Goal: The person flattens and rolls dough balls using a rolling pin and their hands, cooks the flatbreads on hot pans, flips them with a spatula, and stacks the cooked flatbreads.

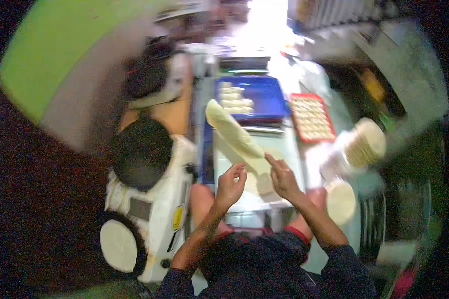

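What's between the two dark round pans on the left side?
In the head view, part of the white stove, with a grey rectangular patch, lies between the upper pan and lower pan.

R hand (283, 179) at dough sheet (234, 133), L hand (231, 185) nr it, blue tray (265, 94) beyond

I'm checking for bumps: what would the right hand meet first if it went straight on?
The right hand would likely meet the near end of the long pale sheet first, though depth is unclear.
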`<action>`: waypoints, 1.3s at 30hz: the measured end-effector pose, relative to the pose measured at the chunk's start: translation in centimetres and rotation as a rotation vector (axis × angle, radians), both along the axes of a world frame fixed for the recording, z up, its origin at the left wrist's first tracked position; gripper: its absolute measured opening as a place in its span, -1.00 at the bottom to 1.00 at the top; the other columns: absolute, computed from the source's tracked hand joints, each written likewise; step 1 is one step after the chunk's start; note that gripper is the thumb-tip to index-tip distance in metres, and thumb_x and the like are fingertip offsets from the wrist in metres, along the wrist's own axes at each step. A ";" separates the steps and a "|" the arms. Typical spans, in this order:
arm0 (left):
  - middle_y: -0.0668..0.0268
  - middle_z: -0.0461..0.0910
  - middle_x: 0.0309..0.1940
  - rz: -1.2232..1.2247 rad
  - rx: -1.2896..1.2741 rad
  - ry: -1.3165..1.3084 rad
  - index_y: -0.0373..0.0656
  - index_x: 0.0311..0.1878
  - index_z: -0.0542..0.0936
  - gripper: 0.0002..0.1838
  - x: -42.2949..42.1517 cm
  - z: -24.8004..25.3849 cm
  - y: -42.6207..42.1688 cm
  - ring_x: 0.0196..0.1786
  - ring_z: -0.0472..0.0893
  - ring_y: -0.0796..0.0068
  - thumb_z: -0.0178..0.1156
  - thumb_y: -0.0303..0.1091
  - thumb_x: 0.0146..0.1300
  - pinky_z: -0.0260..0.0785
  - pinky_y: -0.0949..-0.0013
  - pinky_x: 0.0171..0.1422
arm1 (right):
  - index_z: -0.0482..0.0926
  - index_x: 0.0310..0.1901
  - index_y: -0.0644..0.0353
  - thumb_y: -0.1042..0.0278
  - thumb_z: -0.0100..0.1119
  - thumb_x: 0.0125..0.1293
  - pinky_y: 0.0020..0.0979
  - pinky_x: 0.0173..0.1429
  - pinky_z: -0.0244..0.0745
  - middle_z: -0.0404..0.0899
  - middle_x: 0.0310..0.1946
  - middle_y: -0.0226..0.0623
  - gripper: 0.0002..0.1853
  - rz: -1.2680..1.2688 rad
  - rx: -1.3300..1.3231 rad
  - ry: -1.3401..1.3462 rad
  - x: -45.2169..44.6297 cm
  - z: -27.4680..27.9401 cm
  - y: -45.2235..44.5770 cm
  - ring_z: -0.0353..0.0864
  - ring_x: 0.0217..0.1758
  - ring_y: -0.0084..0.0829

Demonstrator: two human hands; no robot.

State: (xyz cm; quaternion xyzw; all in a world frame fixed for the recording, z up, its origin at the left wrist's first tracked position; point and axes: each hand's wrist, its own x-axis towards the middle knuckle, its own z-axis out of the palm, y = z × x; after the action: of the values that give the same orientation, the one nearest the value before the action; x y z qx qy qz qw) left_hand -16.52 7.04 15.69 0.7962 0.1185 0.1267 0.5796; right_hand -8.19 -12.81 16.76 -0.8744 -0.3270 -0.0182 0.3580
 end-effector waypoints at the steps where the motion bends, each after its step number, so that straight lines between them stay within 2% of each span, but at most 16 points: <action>1: 0.03 0.74 -0.12 -0.123 -0.084 0.004 -0.35 0.17 0.57 -0.64 1.9 -0.5 -3.4 -0.03 0.75 0.28 0.17 -0.31 0.43 0.55 0.30 0.14 | 0.30 0.50 -0.08 0.50 0.02 0.36 -0.03 -0.06 0.56 0.50 -0.28 0.02 -0.35 -0.083 0.003 0.009 -0.5 0.2 -5.6 0.59 -0.23 0.03; 6: 0.15 0.71 -0.07 -0.611 -0.755 0.190 -0.37 0.20 0.52 -0.61 7.7 -4.6 -22.7 -0.05 0.70 0.39 0.14 -0.24 0.50 0.55 0.36 0.06 | 0.37 0.45 0.00 0.44 0.01 0.40 -0.07 -0.02 0.54 0.52 -0.26 -0.01 -0.43 -0.668 -0.171 0.059 -7.9 0.5 -25.7 0.58 -0.21 -0.01; 9: 0.21 0.68 -0.07 -0.617 -0.957 0.543 -0.30 0.22 0.47 -0.60 8.1 -7.3 -31.9 -0.09 0.69 0.45 0.12 -0.18 0.51 0.51 0.42 -0.03 | 0.40 0.43 0.00 0.42 -0.03 0.43 -0.12 0.08 0.52 0.54 -0.23 0.01 -0.47 -0.922 -0.272 0.187 -12.0 -1.8 -32.8 0.60 -0.15 -0.02; 12: 0.21 0.66 -0.05 -0.447 -0.985 0.774 -0.31 0.20 0.47 -0.55 7.5 -9.3 -37.2 -0.09 0.69 0.41 0.14 -0.11 0.49 0.52 0.38 -0.04 | 0.43 0.43 0.00 0.37 -0.02 0.47 -0.17 -0.01 0.56 0.63 -0.13 -0.02 -0.50 -0.853 -0.102 0.091 -14.6 -5.8 -37.7 0.64 -0.16 -0.19; 13: 0.21 0.65 -0.05 -0.376 -0.989 0.827 -0.31 0.20 0.46 -0.53 7.2 -9.6 -38.2 -0.09 0.69 0.40 0.16 -0.09 0.47 0.52 0.38 -0.04 | 0.43 0.43 0.00 0.35 -0.01 0.48 -0.20 -0.03 0.57 0.65 -0.11 -0.06 -0.51 -0.897 0.014 0.256 -15.2 -6.1 -38.5 0.65 -0.18 -0.25; 15: 0.21 0.64 -0.23 -0.394 -0.775 0.796 -0.32 -0.02 0.51 -0.54 6.5 -6.6 -38.1 -0.21 0.68 0.38 0.07 0.00 0.48 0.52 0.35 -0.15 | 0.44 0.43 0.00 0.32 0.01 0.50 -0.25 -0.09 0.59 0.69 -0.06 -0.14 -0.52 -0.963 0.257 0.582 -16.5 -5.5 -39.7 0.65 -0.22 -0.38; 17: 0.21 0.62 -0.42 -0.588 -0.123 0.586 -0.32 -0.23 0.56 -0.45 5.9 5.6 -35.4 -0.33 0.67 0.36 -0.01 0.09 0.49 0.52 0.33 -0.26 | 0.42 0.44 -0.01 0.31 0.03 0.52 -0.30 -0.09 0.60 0.70 -0.08 -0.25 -0.52 -0.963 0.329 0.854 -16.6 -4.8 -41.1 0.65 -0.24 -0.45; 19: 0.17 0.62 -0.41 -0.532 -0.179 0.633 -0.35 -0.21 0.55 -0.48 6.0 2.4 -37.2 -0.34 0.65 0.31 0.03 0.06 0.46 0.51 0.27 -0.25 | 0.43 0.44 0.00 0.31 0.09 0.49 -0.33 -0.10 0.61 0.70 -0.11 -0.32 -0.50 -0.925 0.339 0.988 -15.9 -6.4 -43.4 0.65 -0.27 -0.47; 21: 0.13 0.61 -0.40 -0.391 -0.417 0.782 -0.37 -0.18 0.55 -0.50 7.7 -8.4 -41.5 -0.35 0.63 0.26 0.06 0.02 0.42 0.50 0.22 -0.24 | 0.46 0.41 0.03 0.33 0.19 0.42 -0.35 -0.11 0.61 0.70 -0.14 -0.35 -0.48 -0.877 0.299 0.973 -15.0 -11.2 -45.9 0.66 -0.29 -0.44; 24: 0.08 0.60 -0.39 -0.327 -0.537 0.903 -0.40 -0.15 0.55 -0.53 8.4 -20.6 -44.9 -0.37 0.60 0.19 0.12 -0.04 0.37 0.48 0.14 -0.23 | 0.57 0.25 0.12 0.35 0.36 0.26 -0.33 -0.10 0.59 0.70 -0.10 -0.32 -0.50 -0.843 0.164 0.575 -14.6 -16.0 -47.5 0.65 -0.23 -0.44; 25: 0.06 0.60 -0.38 -0.385 -0.437 0.841 -0.41 -0.13 0.55 -0.53 8.4 -21.4 -45.2 -0.37 0.59 0.17 0.13 -0.06 0.35 0.47 0.11 -0.23 | 0.60 0.07 0.19 0.37 0.45 0.13 -0.27 -0.02 0.59 0.68 -0.04 -0.26 -0.56 -0.916 0.140 0.562 -14.4 -16.5 -47.9 0.67 -0.14 -0.34; 28: -0.12 0.51 0.17 -0.419 0.250 0.116 -0.29 0.28 0.44 -0.39 4.5 -22.4 -46.2 0.16 0.55 -0.02 0.12 -0.01 0.34 0.44 -0.05 0.19 | 0.58 -0.03 0.24 0.32 0.44 0.16 -0.31 -0.06 0.60 0.65 -0.12 -0.20 -0.63 -0.950 0.005 0.402 -14.4 -18.1 -48.8 0.69 -0.19 -0.35; 31: -0.08 0.08 0.55 -1.123 0.893 0.027 -0.15 0.50 0.26 -0.25 2.5 -20.9 -45.5 0.54 0.18 -0.12 0.18 -0.04 0.31 0.11 -0.31 0.48 | 0.64 -0.01 0.25 0.25 0.34 0.27 -0.32 -0.12 0.60 0.69 -0.27 -0.19 -0.67 -1.061 0.020 0.385 -14.8 -20.4 -49.4 0.70 -0.29 -0.35; 34: 0.01 -0.04 0.62 -1.246 1.004 0.088 -0.13 0.52 0.24 -0.21 1.7 -20.5 -45.6 0.62 0.03 -0.09 0.23 -0.05 0.28 -0.01 -0.46 0.50 | 0.66 0.00 0.26 0.24 0.29 0.32 -0.32 -0.14 0.59 0.71 -0.36 -0.20 -0.68 -1.157 0.060 0.399 -15.1 -21.7 -49.4 0.70 -0.32 -0.37; 37: 0.12 -0.01 0.62 -1.291 0.925 0.126 0.00 0.58 0.13 -0.30 2.0 -16.5 -43.6 0.61 0.12 0.02 0.00 -0.41 0.37 0.07 -0.40 0.50 | 0.67 -0.01 0.28 0.25 0.28 0.33 -0.32 -0.15 0.59 0.71 -0.37 -0.21 -0.69 -1.199 0.122 0.337 -15.4 -22.0 -46.8 0.70 -0.32 -0.38; 39: 0.06 0.18 0.54 -1.222 0.661 0.007 -0.02 0.53 0.21 -0.36 2.9 -14.1 -39.9 0.55 0.24 0.06 0.02 -0.42 0.38 0.14 -0.19 0.54 | 0.65 0.01 0.28 0.29 0.27 0.32 -0.31 -0.16 0.61 0.72 -0.28 -0.20 -0.69 -1.185 0.186 0.370 -15.0 -21.9 -44.5 0.70 -0.28 -0.36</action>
State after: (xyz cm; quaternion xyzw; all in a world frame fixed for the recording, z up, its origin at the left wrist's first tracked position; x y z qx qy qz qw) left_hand -13.60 -32.90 1.59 0.8552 -0.3941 -0.1957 0.2738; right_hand -23.20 -57.30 -5.15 -0.8610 0.2835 -0.0902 0.4126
